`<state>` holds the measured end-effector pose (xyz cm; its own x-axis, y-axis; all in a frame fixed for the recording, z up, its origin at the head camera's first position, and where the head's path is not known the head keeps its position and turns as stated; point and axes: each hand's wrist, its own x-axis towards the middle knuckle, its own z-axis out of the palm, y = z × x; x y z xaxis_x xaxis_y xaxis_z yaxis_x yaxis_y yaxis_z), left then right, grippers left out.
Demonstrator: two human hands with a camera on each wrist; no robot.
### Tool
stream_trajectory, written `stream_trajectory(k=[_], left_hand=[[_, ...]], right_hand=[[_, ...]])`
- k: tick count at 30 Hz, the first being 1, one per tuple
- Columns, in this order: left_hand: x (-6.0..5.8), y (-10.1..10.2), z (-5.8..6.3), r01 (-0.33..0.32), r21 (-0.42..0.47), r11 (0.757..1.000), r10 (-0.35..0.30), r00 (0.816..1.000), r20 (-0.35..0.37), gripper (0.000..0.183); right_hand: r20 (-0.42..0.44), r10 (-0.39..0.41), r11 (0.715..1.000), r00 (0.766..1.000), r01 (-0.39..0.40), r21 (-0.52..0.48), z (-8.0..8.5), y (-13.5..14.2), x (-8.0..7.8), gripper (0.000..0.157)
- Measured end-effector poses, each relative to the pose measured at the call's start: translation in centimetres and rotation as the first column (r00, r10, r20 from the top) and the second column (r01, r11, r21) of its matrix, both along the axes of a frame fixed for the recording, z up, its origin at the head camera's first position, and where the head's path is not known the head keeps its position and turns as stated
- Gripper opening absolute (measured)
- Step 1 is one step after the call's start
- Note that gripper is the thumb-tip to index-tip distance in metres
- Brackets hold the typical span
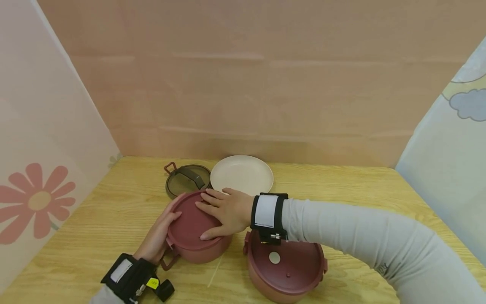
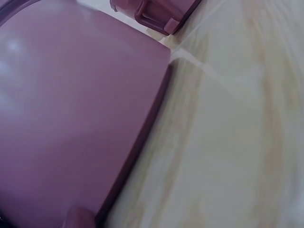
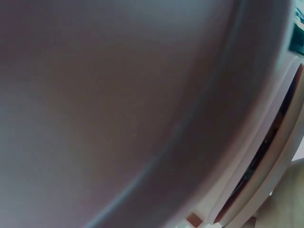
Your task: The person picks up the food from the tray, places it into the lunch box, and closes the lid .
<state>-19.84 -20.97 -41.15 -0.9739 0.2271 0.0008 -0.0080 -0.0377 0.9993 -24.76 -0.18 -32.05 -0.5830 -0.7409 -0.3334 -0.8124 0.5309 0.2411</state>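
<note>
A pink-red pot (image 1: 205,256) with a flat red top (image 1: 188,223) sits left of centre, its loop handle (image 1: 171,258) towards me. My left hand (image 1: 159,231) grips its left side, thumb over the top's edge. Spread flat across the top lies my right hand (image 1: 230,212), fingers straight. The pot's smooth wall (image 2: 80,104) fills much of the left wrist view, with a fingertip (image 2: 80,218) at the bottom. A second pink-red pot (image 1: 262,283), under my right wrist, shows a white disc (image 1: 274,257) on its dark red surface. The right wrist view is mostly a blurred curved surface.
Behind the pots lie a dark-rimmed glass lid (image 1: 176,183) with a red loop and a round cream plate (image 1: 243,175). They rest on a wood-grain table (image 1: 353,185). A pale orange backdrop (image 1: 243,93) and side panels border it.
</note>
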Motion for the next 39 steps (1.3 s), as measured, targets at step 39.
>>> stream_trajectory(k=[39], left_hand=[[0.1,0.5,0.2,-0.077,-0.012,0.997,0.078,0.996,0.043,0.057]], right_hand=[[0.362,0.117,0.811,0.925,0.122,-0.572,0.1,1.6,-2.5,0.038]])
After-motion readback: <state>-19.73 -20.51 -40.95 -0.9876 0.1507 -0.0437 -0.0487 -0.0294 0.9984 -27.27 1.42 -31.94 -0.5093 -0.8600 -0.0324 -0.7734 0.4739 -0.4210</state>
